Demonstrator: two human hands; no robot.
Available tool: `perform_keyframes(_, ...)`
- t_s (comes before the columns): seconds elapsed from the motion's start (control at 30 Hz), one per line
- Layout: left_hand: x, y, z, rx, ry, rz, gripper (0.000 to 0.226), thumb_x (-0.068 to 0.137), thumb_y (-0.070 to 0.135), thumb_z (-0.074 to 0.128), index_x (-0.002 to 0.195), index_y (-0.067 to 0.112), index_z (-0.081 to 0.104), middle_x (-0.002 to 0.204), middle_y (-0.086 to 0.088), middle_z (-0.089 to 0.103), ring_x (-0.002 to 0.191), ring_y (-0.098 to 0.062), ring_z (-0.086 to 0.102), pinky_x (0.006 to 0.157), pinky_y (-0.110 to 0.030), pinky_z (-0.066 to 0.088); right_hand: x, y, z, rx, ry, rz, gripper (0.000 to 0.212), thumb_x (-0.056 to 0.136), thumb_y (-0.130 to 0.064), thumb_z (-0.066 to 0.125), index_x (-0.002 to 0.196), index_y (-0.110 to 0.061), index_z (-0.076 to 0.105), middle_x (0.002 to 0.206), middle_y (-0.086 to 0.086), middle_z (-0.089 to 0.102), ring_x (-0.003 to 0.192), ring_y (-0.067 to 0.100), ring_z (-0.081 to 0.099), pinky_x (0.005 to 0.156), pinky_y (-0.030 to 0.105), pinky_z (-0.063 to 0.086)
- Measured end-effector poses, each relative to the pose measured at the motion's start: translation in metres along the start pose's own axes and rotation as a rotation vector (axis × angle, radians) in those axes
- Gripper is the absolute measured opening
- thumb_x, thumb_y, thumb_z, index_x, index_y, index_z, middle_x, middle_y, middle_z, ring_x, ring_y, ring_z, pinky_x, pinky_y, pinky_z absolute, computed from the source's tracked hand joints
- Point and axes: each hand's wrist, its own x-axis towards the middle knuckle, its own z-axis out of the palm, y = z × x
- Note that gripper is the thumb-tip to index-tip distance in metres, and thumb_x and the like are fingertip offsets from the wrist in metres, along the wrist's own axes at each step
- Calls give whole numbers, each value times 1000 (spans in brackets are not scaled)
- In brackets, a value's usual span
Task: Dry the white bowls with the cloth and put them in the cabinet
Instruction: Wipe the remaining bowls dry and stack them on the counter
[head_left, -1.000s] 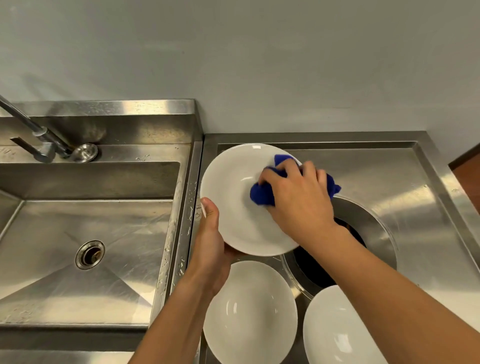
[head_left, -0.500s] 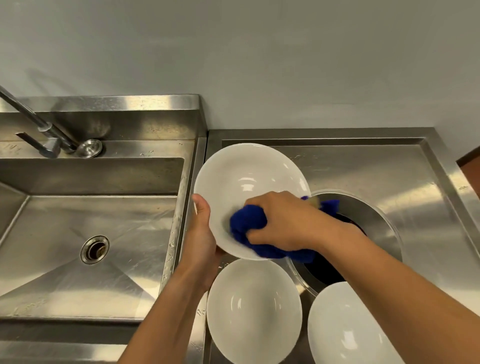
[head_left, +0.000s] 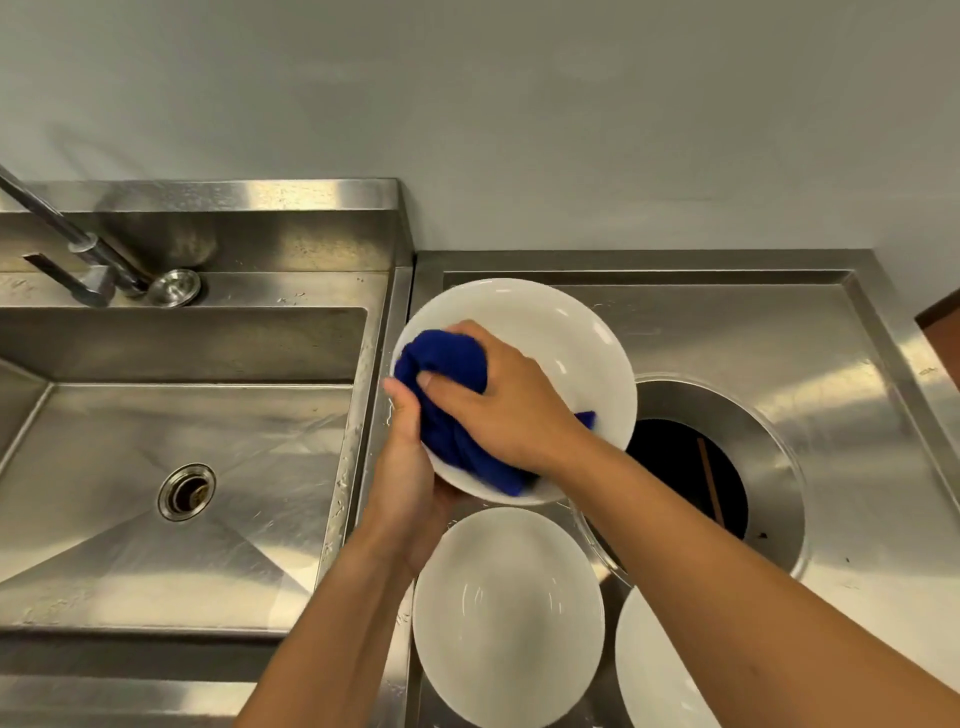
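Head view, frame centre: the right hand (head_left: 511, 410) curls its fingers round the blue cloth (head_left: 447, 364), pressing it inside the tilted white bowl (head_left: 571, 353). The left hand (head_left: 410, 467) grips that bowl's left rim, thumb on the edge. A second bowl (head_left: 509, 618) and a third bowl (head_left: 654, 670) sit lower on the steel counter (head_left: 831, 364), near a round opening (head_left: 685, 478). The sink (head_left: 208, 343) lies left.

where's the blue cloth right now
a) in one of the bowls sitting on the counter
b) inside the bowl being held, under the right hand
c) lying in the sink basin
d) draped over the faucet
b: the right hand grips the blue cloth and presses it inside the white bowl, which the left hand holds at its rim.
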Motion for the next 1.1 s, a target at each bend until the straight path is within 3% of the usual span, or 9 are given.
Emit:
perform_keyframes(0.1,4,4,-11,82,38,32,66,86,78,30,100,41,83,112,1,82,106,-15,78,72,-24,63,-13,3,-19,-124,-215,45,25,89,-47,65,112,-38,62,103,-14,71,98,11,65,88,37,54)
perform_keyframes(0.2,4,7,-16,127,30,16,64,81,83,32,105,47,79,115,2,81,102,-16,79,68,-28,63,-23,7,-45,-505,-364,54,25,80,-43,72,102,-36,62,96,-11,67,89,17,62,76,35,51)
perform_keyframes(0.33,-1,3,-13,154,-11,-2,56,80,83,30,98,58,76,109,8,82,93,-14,81,58,-32,62,-20,18,-64,-973,1,-101,37,78,-32,77,111,-32,61,107,0,57,98,25,56,79,38,47)
perform_keyframes(0.47,-4,-2,1,120,-23,-90,63,76,84,33,107,51,77,116,6,81,105,-17,78,68,-37,64,-1,19,-42,-822,320,-147,36,84,-16,72,118,-21,60,120,8,55,104,29,56,88,40,47)
perform_keyframes(0.63,-1,-4,5,21,14,-72,66,86,80,32,119,42,76,128,-2,77,117,-23,74,79,-42,64,7,0,-6,-93,121,-25,28,90,-33,71,113,-33,55,108,-6,65,94,13,61,78,25,46)
perform_keyframes(0.77,4,2,-8,7,69,-17,70,94,75,30,111,30,81,116,-4,81,109,-20,77,74,-31,65,-10,-1,-11,-100,-152,3,25,91,-45,66,114,-39,57,105,-13,70,95,8,64,83,27,51)
perform_keyframes(0.9,1,10,-18,117,47,2,77,82,82,33,132,35,67,122,-1,79,110,-20,76,72,-29,64,-23,3,-42,-518,-365,26,28,80,-40,73,104,-38,61,99,-9,66,88,15,62,74,33,50)
perform_keyframes(1.0,-6,7,-16,148,28,0,70,79,83,34,125,43,69,118,4,80,102,-16,79,64,-30,63,-23,9,-54,-952,-57,-70,37,80,-36,73,113,-33,59,108,-1,59,94,23,59,70,34,46)
perform_keyframes(1.1,-12,3,-8,136,15,-51,69,79,83,35,122,44,72,120,4,79,105,-16,78,68,-32,64,-14,8,-43,-1001,252,-91,35,90,-28,67,123,-23,56,122,8,57,106,29,59,79,41,50)
